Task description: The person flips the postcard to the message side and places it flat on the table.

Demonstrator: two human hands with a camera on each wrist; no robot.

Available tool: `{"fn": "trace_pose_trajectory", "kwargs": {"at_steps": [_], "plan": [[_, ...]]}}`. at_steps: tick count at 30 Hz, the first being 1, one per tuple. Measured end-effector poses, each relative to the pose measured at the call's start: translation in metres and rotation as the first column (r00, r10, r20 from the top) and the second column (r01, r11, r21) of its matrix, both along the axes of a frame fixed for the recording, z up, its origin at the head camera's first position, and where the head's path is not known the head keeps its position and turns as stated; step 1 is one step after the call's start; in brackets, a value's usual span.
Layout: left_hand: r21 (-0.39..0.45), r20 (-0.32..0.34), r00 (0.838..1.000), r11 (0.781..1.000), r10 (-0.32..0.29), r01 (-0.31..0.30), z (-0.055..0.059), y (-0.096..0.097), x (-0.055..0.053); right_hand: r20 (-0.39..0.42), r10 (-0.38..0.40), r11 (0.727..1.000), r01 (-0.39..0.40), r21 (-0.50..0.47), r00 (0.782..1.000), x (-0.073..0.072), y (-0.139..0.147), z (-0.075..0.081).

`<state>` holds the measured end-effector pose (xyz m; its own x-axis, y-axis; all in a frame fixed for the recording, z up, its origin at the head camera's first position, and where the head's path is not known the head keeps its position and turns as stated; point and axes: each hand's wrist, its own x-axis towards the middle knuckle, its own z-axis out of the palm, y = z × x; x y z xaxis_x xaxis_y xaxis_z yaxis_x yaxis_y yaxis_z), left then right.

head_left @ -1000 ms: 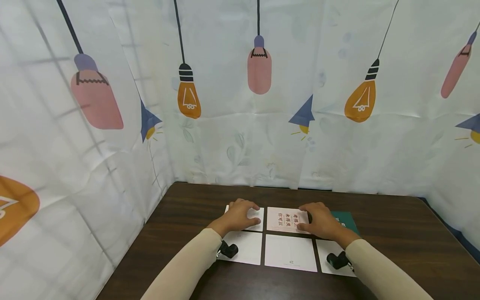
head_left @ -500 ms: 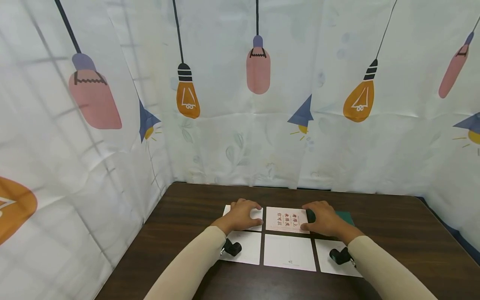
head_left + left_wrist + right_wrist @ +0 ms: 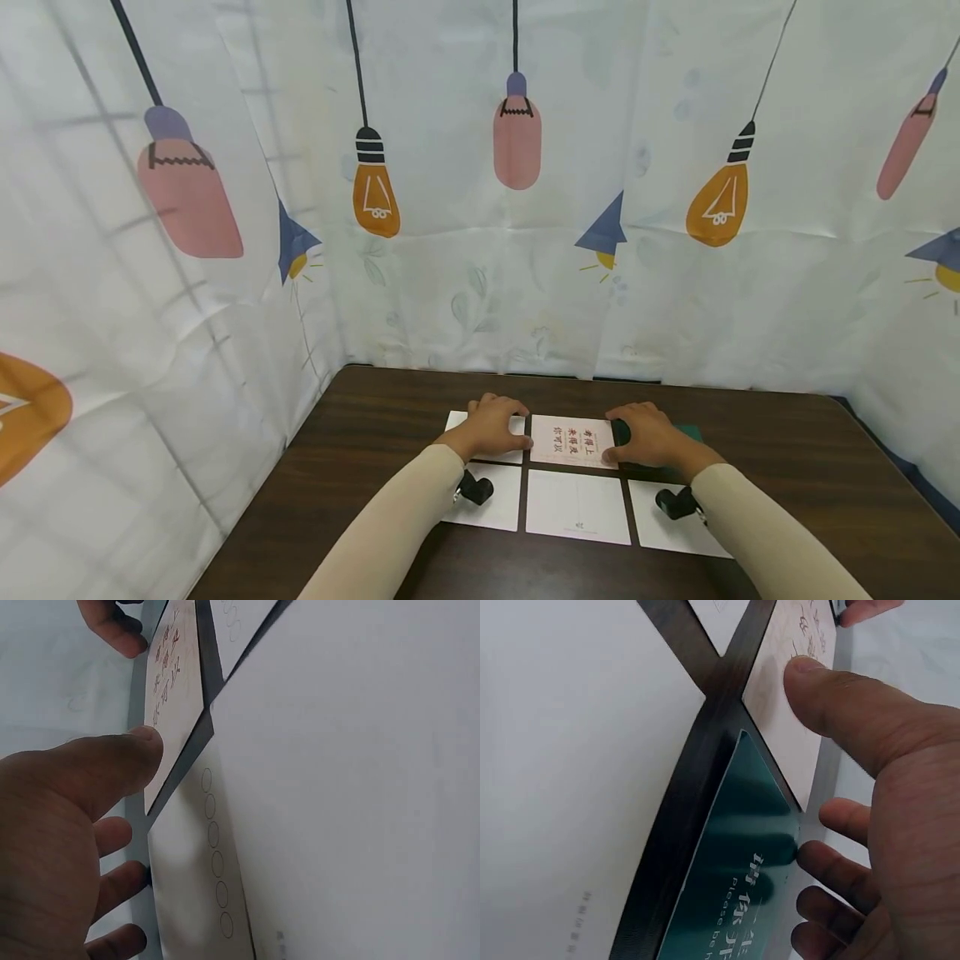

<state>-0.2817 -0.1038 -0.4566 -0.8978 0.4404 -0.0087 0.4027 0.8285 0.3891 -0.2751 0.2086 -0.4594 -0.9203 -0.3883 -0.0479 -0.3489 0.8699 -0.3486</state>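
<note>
A pink card (image 3: 572, 440) printed with red characters lies flat at the middle of the back row, between my two hands. Over the back-left white card (image 3: 459, 418), my left hand (image 3: 489, 429) reaches to the pink card's left edge, fingers relaxed and thumb spread. In the left wrist view, that thumb (image 3: 127, 765) overlaps the card's near corner. My right hand (image 3: 651, 437) is at the right edge of the pink card, its thumb (image 3: 847, 701) overlapping it in the right wrist view. Under its loosely bent fingers lies a dark green card (image 3: 742, 832), partly hidden in the head view.
Three white cards make the front row: left (image 3: 498, 504), middle (image 3: 577, 507) and right (image 3: 667, 533). Narrow gaps of dark wooden table (image 3: 405, 417) separate the cards. White curtain (image 3: 480, 292) with printed lamps hangs behind and at the sides.
My left hand has shifted right, from over the back-left card to the pink card's left edge. The right hand has moved slightly right, uncovering more of the pink card. The cards look unmoved.
</note>
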Motion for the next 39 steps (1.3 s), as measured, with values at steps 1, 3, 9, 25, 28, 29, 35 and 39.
{"fn": "trace_pose_trajectory", "kwargs": {"at_steps": [1,3,9,25,28,29,35,39], "plan": [[-0.001,0.003,1.000,1.000,0.003,-0.003,0.000,0.001,0.000,0.004,-0.002,1.000,0.002,0.003,1.000,-0.001,0.000,0.000],[-0.009,0.008,1.000,1.000,0.007,-0.007,0.000,0.003,-0.001,0.012,-0.005,1.000,0.005,0.012,1.000,-0.002,0.000,0.000],[-0.035,0.028,0.999,0.999,0.017,-0.016,0.001,0.008,0.000,0.023,0.006,1.000,-0.007,0.028,1.000,-0.002,-0.001,0.002],[-0.090,0.079,0.993,0.993,0.085,-0.078,0.006,0.017,-0.002,0.068,-0.016,0.995,0.010,0.096,0.998,-0.010,-0.007,0.010],[-0.096,0.087,0.992,0.992,0.093,-0.085,0.007,0.019,-0.002,0.073,-0.015,0.995,0.008,0.103,0.997,-0.011,-0.008,0.013],[-0.098,0.086,0.992,0.991,0.096,-0.088,0.007,0.019,-0.003,0.074,-0.017,0.995,0.009,0.104,0.997,-0.012,-0.008,0.013],[-0.092,0.087,0.992,0.992,0.093,-0.085,0.006,0.019,-0.003,0.077,-0.031,0.995,0.023,0.101,0.997,-0.014,-0.006,0.010],[-0.073,0.078,0.993,0.994,0.091,-0.085,0.005,0.019,-0.003,0.060,-0.025,0.996,0.020,0.084,0.998,-0.014,-0.005,0.008]]}}
